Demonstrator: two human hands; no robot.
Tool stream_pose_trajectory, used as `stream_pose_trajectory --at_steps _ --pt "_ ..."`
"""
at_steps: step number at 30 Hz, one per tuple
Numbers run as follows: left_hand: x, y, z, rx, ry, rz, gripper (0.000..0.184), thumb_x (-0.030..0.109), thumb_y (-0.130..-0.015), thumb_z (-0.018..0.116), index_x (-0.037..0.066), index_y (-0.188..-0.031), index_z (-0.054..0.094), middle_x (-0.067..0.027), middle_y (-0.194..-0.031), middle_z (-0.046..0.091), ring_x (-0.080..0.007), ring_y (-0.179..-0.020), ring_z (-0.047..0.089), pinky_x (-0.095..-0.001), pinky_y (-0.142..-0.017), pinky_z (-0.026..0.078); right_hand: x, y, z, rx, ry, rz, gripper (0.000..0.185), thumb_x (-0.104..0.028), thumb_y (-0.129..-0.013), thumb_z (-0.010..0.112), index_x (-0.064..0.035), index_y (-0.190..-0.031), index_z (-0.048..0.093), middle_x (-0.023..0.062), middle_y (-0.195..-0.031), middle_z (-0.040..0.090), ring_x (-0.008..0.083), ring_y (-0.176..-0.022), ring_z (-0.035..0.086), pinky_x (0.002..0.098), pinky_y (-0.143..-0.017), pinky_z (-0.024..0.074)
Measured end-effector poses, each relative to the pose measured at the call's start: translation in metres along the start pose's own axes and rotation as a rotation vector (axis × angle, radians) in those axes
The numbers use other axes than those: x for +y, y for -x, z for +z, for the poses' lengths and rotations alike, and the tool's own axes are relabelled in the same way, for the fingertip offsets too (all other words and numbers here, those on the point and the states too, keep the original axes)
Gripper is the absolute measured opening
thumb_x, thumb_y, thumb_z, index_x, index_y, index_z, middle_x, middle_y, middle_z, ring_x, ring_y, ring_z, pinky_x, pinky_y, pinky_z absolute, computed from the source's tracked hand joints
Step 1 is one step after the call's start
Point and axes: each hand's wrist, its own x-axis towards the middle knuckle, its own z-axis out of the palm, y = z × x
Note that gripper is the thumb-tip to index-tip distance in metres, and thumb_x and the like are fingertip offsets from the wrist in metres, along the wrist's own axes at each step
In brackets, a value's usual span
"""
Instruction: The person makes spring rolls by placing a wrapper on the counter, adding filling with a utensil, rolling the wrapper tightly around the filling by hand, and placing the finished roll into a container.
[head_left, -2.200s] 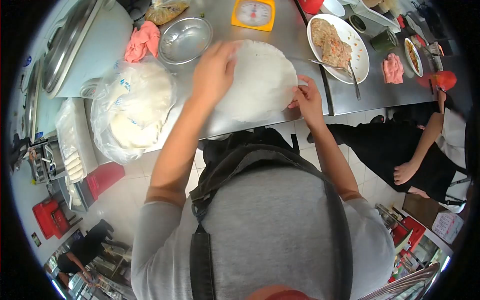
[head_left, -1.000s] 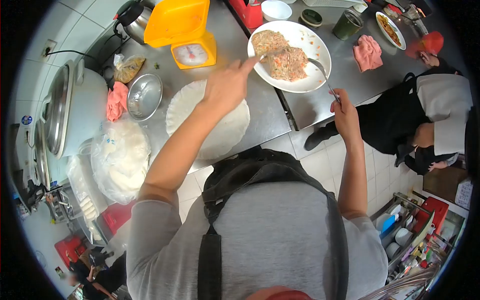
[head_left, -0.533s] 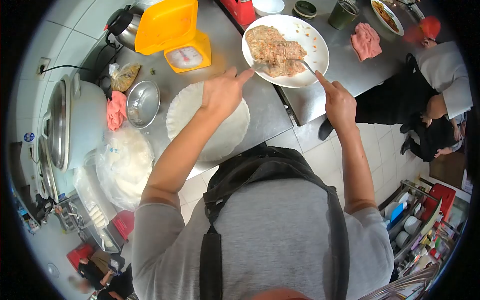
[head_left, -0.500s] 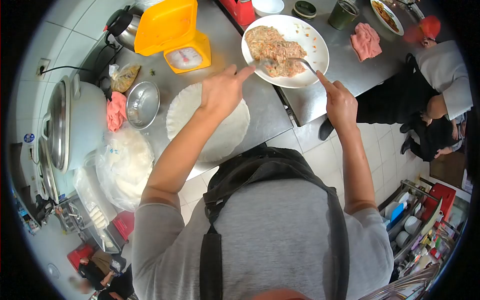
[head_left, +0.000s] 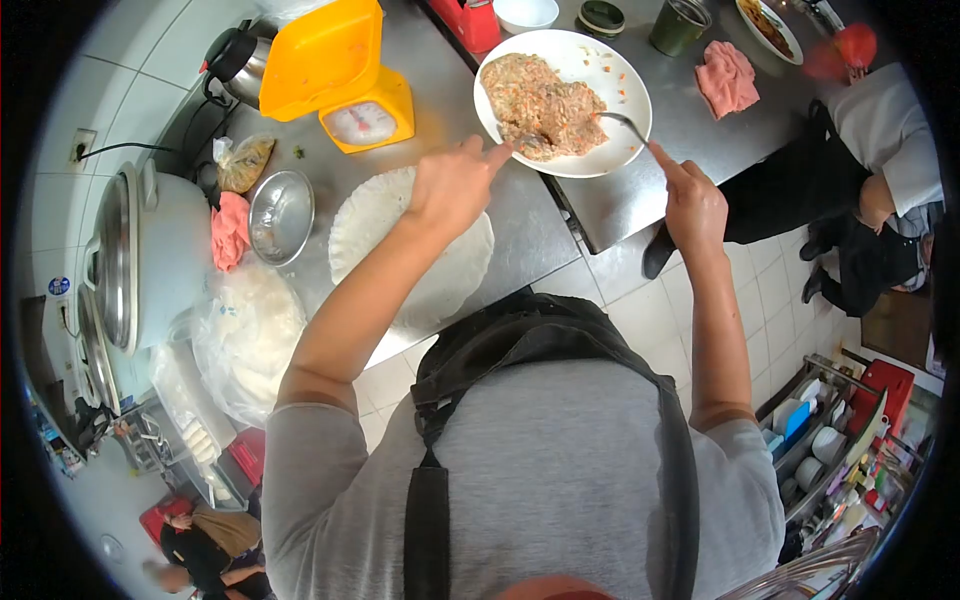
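Moved since earliest frame: both hands, off the dough sheet (head_left: pixel 460 262) and over to the plate (head_left: pixel 620 150).
Bagged dough (head_left: pixel 255 340): on left bench (head_left: pixel 530 235), toward its left end, near edge.
Metal bowl (head_left: pixel 281 218): behind bagged dough, farther from near edge.
Yellow scale (head_left: pixel 370 110): farther back still, same bench.
Dough sheet: flat, close to near edge of left bench, partly hidden under left arm; looks limp, light, easy to tear; best taken by opposite rims, both hands.
Left hand (head_left: pixel 453 188): above dough sheet, fingertips at plate's left rim; fingers curled, apparently pinching left spoon (head_left: pixel 531 147); handle mostly hidden.
Filling (head_left: pixel 548 98): heaped in plate, mostly left half; probably soft, sticky, moist, fairly heavy in a lump; one for spoons.
Plate: behind near-left corner of right bench (head_left: pixel 610 207), left side over the seam; stiff, probably slick, breakable; rim is the grip.
Right spoon (head_left: pixel 627 123): tip by filling's right side; light, stiff; hold by handle end.
Right hand (head_left: pixel 695 205): closed round right spoon's handle end, past near edge.
Pink cloth (head_left: pixel 727 78): right bench, right of plate.
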Motion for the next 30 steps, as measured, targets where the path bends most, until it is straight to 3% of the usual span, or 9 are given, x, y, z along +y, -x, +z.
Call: stream_pose_trajectory --at_steps 5,8,10,16,19,22,30 --pt "0.002 -0.013 0.001 0.051 0.009 -0.095 0.049 0.002 -0.079 0.064 0.024 -0.121 0.075 -0.009 -0.081 0.062 -0.0302 -0.069 0.068 -0.0423 -0.06 0.054 0.016 -0.013 0.01 -0.047 0.051 0.012 0.055 -0.001 -0.086 0.058 -0.0289 -0.132 0.071 0.0079 -0.078 0.061 0.0271 -0.071 0.065 0.0428 -0.067 0.0544" --pt "0.006 -0.017 0.033 0.003 0.008 -0.186 0.04 0.005 -0.085 0.065 0.025 -0.118 0.077 -0.0093 -0.083 0.069 -0.0302 -0.072 0.07 -0.0423 -0.063 0.055 0.012 -0.024 0.017 -0.138 0.014 0.026 0.054 -0.001 -0.086 0.056 -0.0281 -0.13 0.072 0.0094 -0.081 0.063 0.0293 -0.075 0.067 0.0437 -0.071 0.0543" --pt "0.005 -0.016 0.04 0.084 0.31 -0.3 0.03 0.011 -0.094 0.064 0.026 -0.117 0.077 -0.0098 -0.089 0.075 -0.0287 -0.077 0.072 -0.0419 -0.068 0.055 0.015 -0.028 0.021 -0.194 -0.08 0.072 0.05 -0.002 -0.09 0.055 -0.0276 -0.131 0.071 0.0102 -0.086 0.066 0.0303 -0.081 0.069 0.0444 -0.074 0.0542" --pt "0.018 -0.021 0.033 -0.022 0.512 -0.443 0.025 0.017 -0.1 0.063 0.025 -0.12 0.076 -0.0105 -0.097 0.077 -0.0276 -0.08 0.073 -0.037 -0.073 0.055 0.028 -0.027 0.019 -0.242 -0.315 0.202 0.042 -0.011 -0.1 0.053 -0.0283 -0.135 0.068 0.0155 -0.105 0.074 0.0322 -0.093 0.071 0.043 -0.083 0.0539" --pt "0.017 -0.029 0.046 0.138 0.599 -0.38 0.025 0.018 -0.101 0.062 0.025 -0.121 0.075 -0.0111 -0.099 0.077 -0.0274 -0.081 0.073 -0.0351 -0.074 0.054 0.029 -0.033 0.008 -0.287 -0.408 0.314 0.041 -0.013 -0.101 0.053 -0.0292 -0.135 0.068 0.0174 -0.105 0.074 0.033 -0.094 0.071 0.0422 -0.083 0.0536" --pt "0.015 -0.049 0.045 0.179 0.701 -0.355 0.025 0.017 -0.102 0.06 0.024 -0.121 0.075 -0.0106 -0.102 0.077 -0.028 -0.084 0.073 -0.0352 -0.073 0.055 0.034 -0.048 0.006 -0.206 -0.463 0.262 0.04 -0.014 -0.1 0.054 -0.0297 -0.134 0.069 0.0186 -0.103 0.073 0.0354 -0.092 0.071 0.0438 -0.08 0.053" --pt "0.006 -0.112 0.014 0.071 0.19 -0.266 0.032 0.015 -0.094 0.062 0.027 -0.121 0.075 -0.012 -0.104 0.076 -0.0329 -0.088 0.073 -0.0444 -0.072 0.057 0.039 -0.101 0.012 -0.242 -0.168 0.168 0.043 -0.009 -0.097 0.051 -0.0281 -0.13 0.072 0.0199 -0.102 0.072 0.0393 -0.092 0.07 0.0481 -0.08 0.0535"
